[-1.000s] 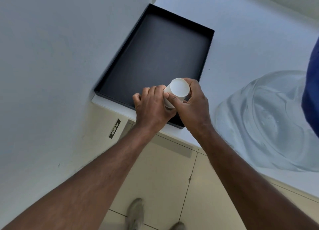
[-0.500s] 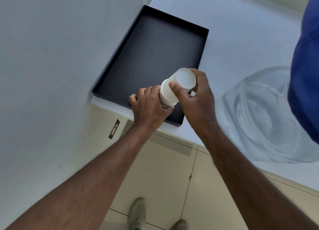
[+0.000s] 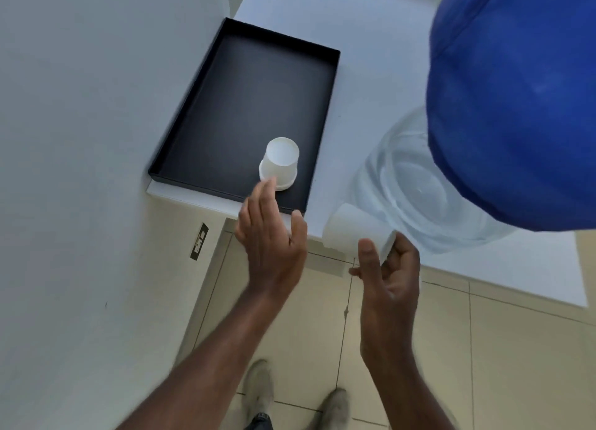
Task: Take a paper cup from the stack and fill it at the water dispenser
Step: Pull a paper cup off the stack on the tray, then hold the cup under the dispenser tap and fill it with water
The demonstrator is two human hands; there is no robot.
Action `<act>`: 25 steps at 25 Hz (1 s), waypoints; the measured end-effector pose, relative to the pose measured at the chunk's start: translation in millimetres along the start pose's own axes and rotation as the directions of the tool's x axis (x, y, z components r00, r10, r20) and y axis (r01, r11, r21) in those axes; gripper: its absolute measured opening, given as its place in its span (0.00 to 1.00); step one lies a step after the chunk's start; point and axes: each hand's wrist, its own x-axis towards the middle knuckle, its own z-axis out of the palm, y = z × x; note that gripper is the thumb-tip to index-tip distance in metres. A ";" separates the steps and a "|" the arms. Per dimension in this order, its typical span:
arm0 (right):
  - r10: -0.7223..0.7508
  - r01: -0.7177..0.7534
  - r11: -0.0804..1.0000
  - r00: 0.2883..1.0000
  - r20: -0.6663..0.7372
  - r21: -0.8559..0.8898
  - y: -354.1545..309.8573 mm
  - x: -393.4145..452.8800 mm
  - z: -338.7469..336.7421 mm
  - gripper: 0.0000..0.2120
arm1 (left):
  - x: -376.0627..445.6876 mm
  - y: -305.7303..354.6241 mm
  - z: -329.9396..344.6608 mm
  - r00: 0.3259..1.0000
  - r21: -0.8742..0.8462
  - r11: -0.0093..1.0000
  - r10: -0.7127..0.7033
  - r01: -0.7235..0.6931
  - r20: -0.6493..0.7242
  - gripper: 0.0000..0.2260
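Note:
A short stack of white paper cups (image 3: pixel 280 163) stands upside down near the front right corner of a black tray (image 3: pixel 200 120). My left hand (image 3: pixel 274 246) hovers just in front of the stack, fingers apart and holding nothing. My right hand (image 3: pixel 387 268) grips a single white paper cup (image 3: pixel 351 233), tilted on its side with its base pointing left, over the counter's front edge. The water dispenser's clear bottle (image 3: pixel 419 184) with a blue top (image 3: pixel 516 100) fills the right side, close to the held cup.
The tray lies on a white counter (image 3: pixel 371 59) against a pale wall on the left. Below are beige floor tiles (image 3: pixel 483 349), a wall socket (image 3: pixel 200 241) and my shoes (image 3: pixel 258 387).
Both hands were on the stack; my right hand pulled one cup off and carried it right toward the dispenser. My left hand let go of the stack, which now stands in the tray.

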 end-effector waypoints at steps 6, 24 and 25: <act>0.140 -0.139 0.989 0.990 -0.016 0.048 42.4 -48.7 -78.9 0.26 | -76.3 37.5 -6.8 0.699 -0.353 0.779 -0.147 0.519 0.700 0.29; 0.288 -0.296 0.824 0.953 -0.093 -0.483 129.5 1.2 -142.4 0.31 | -100.6 66.4 62.6 0.726 0.024 0.931 0.268 -0.365 0.634 0.26; 0.288 -0.291 0.815 0.954 -0.085 -0.501 133.9 11.0 -137.7 0.30 | -96.4 67.7 67.6 0.691 0.057 0.885 0.318 -0.461 0.649 0.28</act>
